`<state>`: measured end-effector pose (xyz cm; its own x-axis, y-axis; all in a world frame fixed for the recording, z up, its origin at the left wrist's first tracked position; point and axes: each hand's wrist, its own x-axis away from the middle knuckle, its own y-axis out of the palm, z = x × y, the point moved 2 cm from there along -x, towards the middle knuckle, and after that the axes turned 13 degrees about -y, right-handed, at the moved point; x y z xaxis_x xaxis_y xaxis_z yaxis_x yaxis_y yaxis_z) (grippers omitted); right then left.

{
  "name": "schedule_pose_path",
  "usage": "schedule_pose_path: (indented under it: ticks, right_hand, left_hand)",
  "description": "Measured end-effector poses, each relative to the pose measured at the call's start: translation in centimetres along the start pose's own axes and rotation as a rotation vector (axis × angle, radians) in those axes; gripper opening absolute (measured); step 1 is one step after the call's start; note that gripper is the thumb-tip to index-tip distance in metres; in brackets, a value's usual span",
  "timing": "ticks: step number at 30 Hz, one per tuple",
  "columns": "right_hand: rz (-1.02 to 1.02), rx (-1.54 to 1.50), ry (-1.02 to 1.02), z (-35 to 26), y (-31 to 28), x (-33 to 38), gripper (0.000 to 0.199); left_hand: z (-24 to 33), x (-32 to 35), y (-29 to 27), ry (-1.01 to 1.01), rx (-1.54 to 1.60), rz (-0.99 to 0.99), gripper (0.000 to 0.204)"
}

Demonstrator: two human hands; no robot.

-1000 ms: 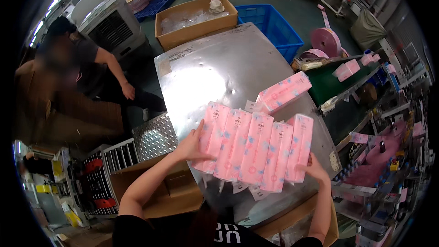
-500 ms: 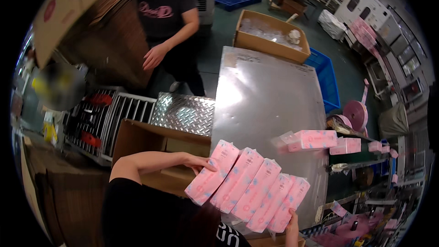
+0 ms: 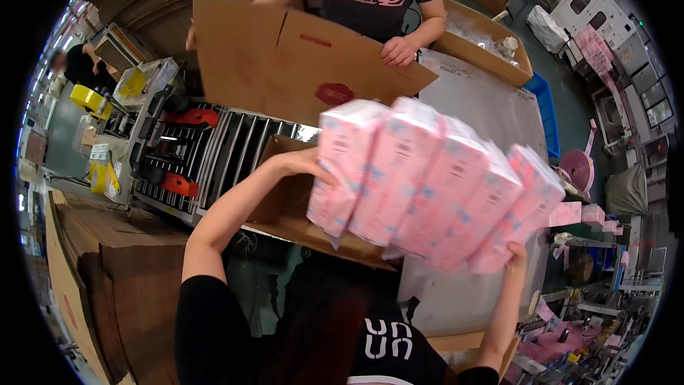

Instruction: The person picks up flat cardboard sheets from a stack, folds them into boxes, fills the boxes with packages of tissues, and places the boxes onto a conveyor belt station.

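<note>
Both my hands hold a row of several pink tissue packs (image 3: 410,178), with blue patterning and clear wrap, squeezed side by side and raised in front of me. My left hand (image 3: 310,164) presses on the leftmost pack, thumb across its front. Low on the rightmost pack, my right hand (image 3: 518,255) grips the outer side; part of its fingers is hidden. The row is slightly blurred and fanned. Beneath its left end stands an open cardboard carton (image 3: 285,207), its inside partly hidden by the packs. To the right and behind lies a metal tabletop (image 3: 491,110).
Across from me a person holds a cardboard sheet (image 3: 271,57) upright. A roller conveyor (image 3: 239,146) with red parts runs left of the carton. Stacked cardboard (image 3: 149,299) stands at lower left. More pink packs (image 3: 565,212) line up at right, and a box of plastic wrap (image 3: 484,36) stands beyond.
The row of packs has been lifted from over the tabletop, its left end now above the carton. The person opposite has come closer and now holds a cardboard sheet. My view has shifted.
</note>
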<state>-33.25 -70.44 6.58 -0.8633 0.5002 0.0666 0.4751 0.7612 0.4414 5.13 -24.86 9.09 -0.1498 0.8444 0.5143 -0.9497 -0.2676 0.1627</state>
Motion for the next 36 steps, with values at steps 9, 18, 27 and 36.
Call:
schedule_pose_path:
  ticks: [9,18,27,36]
  right_hand:
    - [-0.452,0.538,0.532,23.2,15.0,5.3,0.088]
    - [-1.032,1.539,0.109,30.2,21.6,7.5,0.112]
    - [-0.87,1.797,0.121,36.1,21.6,-7.2,0.106]
    - [-1.129,1.604,0.509,40.4,23.0,-19.4,0.08]
  left_hand:
    - [-21.3,17.4,-5.6,-0.343,-0.631,0.538,0.042]
    - [-27.7,10.4,3.8,-0.5,-0.683,0.357,0.103]
    - [-24.8,-3.6,-2.5,-0.578,-0.899,0.77,0.117]
    - [-26.2,-12.6,-12.8,-0.805,-0.834,0.382,0.111]
